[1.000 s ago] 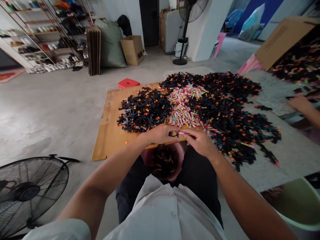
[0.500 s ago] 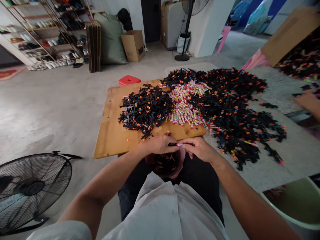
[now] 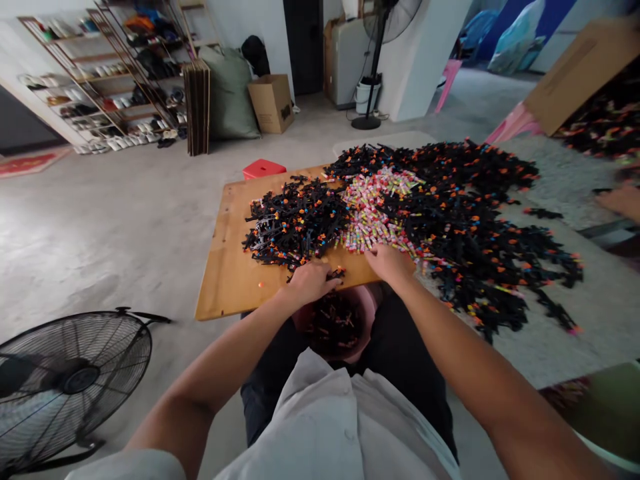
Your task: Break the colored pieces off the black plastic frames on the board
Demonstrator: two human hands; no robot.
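My left hand is at the near edge of the wooden board, its thumb and fingers closed about a small black toy gun with orange bits. At the front of a heap of small pink-and-white tubes, my right hand has its fingertips drawn together; whatever is between them is hidden. Heaps of black toy guns with orange and blue tips lie left of the tubes, and more toy guns to the right. Between my knees, below the board, sits a pink tub with dark pieces and tubes inside.
A black floor fan stands at left, and a red stool behind the board. At lower right is a pale green bin. A co-worker's hand shows at the right edge beside a tilted cardboard box.
My hands were together over the tub, with a tube at the fingertips. They have parted: the left went to the toy gun at the board's edge, the right up to the tubes.
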